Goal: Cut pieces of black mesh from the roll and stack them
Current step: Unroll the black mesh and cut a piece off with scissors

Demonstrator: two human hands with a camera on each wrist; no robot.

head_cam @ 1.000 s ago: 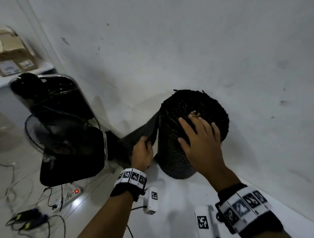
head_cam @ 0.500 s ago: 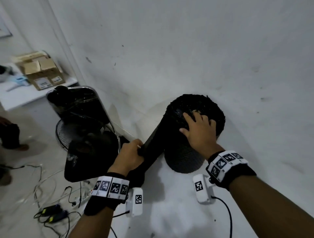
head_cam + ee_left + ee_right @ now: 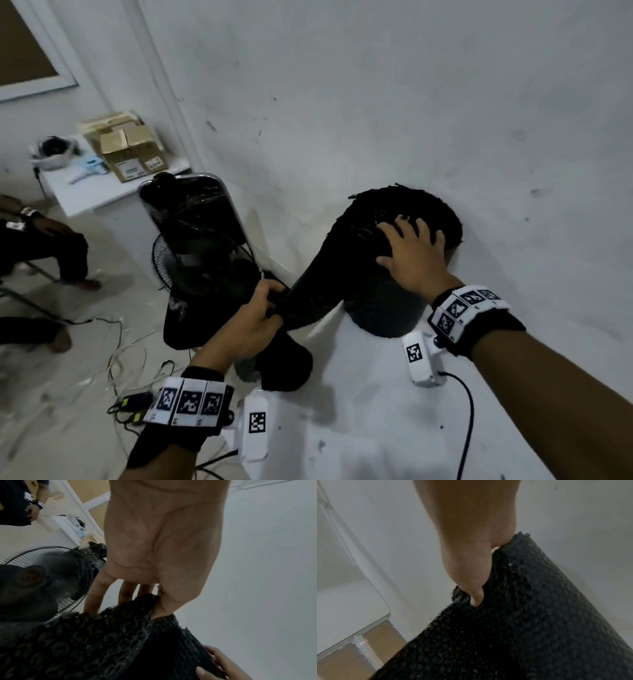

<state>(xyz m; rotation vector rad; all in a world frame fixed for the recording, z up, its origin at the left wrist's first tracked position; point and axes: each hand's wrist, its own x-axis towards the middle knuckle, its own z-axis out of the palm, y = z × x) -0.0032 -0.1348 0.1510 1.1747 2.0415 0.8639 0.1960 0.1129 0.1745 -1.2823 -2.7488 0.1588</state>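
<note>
Pulling seen: free mesh end (image 3: pixel 305 301) now drawn further from roll (image 3: pixel 383 267), gripped by left hand (image 3: pixel 253 325); roll steadied under flat, spread right hand (image 3: pixel 411 253). Cutting not yet begun.

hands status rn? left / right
Left hand: closed, gripping the loose mesh end.
Right hand: open, fingers spread, pressing on top of the mesh roll.

The left hand (image 3: pixel 255 320) is curled, thumb and fingers pinching the pulled-out edge of the mesh sheet (image 3: pixel 308 301). The right hand (image 3: pixel 411 253) lies palm-down with fingers spread over the top rim of the mesh roll (image 3: pixel 383 301), thumb pressed into its side. Both forearms reach forward.
</note>
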